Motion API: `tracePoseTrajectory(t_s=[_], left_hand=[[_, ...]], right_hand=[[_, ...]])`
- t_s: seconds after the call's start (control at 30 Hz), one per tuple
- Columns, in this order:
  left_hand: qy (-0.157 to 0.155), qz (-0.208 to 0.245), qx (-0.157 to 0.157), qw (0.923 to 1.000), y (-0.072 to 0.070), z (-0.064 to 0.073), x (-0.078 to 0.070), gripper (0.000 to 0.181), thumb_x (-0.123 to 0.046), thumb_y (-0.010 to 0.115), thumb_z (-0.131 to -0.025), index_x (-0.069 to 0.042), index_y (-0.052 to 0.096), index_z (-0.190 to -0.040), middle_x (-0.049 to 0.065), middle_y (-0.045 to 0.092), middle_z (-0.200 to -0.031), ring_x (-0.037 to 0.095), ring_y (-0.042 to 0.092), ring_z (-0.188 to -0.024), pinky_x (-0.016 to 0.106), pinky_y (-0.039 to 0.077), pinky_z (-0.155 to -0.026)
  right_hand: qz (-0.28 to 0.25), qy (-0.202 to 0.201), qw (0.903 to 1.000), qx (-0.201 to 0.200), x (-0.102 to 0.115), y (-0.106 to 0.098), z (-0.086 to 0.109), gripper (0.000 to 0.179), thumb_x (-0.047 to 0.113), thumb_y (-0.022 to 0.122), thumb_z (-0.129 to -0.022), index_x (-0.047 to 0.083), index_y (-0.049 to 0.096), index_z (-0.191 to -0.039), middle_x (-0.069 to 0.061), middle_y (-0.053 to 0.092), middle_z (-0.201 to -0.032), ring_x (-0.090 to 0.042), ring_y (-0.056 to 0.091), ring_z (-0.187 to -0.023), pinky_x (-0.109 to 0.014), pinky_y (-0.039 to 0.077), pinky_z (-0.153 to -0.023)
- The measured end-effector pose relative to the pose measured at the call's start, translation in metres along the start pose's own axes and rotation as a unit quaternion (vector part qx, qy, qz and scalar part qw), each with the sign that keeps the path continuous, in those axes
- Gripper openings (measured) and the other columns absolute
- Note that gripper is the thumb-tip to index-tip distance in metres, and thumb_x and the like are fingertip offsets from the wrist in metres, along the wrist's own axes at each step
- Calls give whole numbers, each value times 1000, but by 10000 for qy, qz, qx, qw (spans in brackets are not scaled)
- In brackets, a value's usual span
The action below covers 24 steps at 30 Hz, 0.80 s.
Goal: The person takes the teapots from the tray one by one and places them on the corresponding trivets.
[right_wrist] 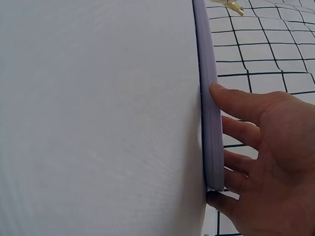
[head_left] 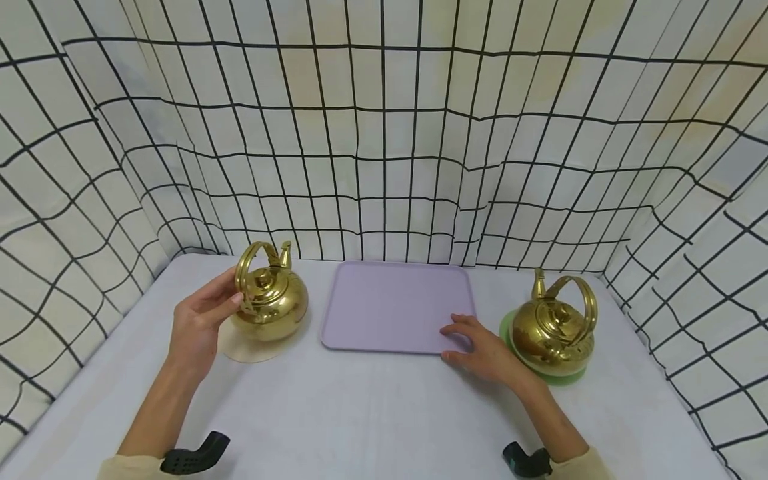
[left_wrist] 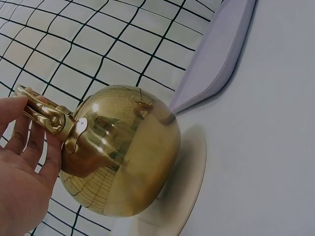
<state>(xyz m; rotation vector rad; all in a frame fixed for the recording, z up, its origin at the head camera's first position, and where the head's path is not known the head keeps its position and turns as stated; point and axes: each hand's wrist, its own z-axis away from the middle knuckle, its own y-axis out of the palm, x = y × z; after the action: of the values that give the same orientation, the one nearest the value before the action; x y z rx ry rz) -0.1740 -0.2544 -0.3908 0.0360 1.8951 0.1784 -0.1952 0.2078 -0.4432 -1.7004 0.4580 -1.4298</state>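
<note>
A brass kettle stands over a round beige mat at the left, its spout pointing up and back. My left hand grips its arched handle, thumb on the near side and fingers behind. At the front right corner of a flat lilac tray is my right hand. Its thumb touches the tray's front edge in the right wrist view, while the relaxed fingers lie over the tray's surface and corner.
A second brass kettle sits on a round green mat at the right, close to my right forearm. White cloth covers the table. Black wire grid walls with pale backing rise behind and along both sides.
</note>
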Motion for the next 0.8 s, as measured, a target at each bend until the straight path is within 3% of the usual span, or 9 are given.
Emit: tracePoseTrajectory(t_s=[0.43,0.8], left_hand=[[-24,222,-73,9997,-15,8,3,45,7,57,-100,-4,61,-144,-8,77,-121,2,69,-111,14,50,-96],[22,173,-49,9998,-17,10,6,43,7,55,-101,-2,61,-143,-7,77,-115,3,67,-104,16,51,-93]], right_hand=[[-31,-17,10000,4,2,1,1,42,28,77,-95,12,68,-132,-24,47,-159,-50,36,-152,-67,34,-121],[-22,6,10000,3,1,1,-1,42,27,77,-95,12,68,-132,-24,46,-159,-51,36,-152,-67,33,-121]])
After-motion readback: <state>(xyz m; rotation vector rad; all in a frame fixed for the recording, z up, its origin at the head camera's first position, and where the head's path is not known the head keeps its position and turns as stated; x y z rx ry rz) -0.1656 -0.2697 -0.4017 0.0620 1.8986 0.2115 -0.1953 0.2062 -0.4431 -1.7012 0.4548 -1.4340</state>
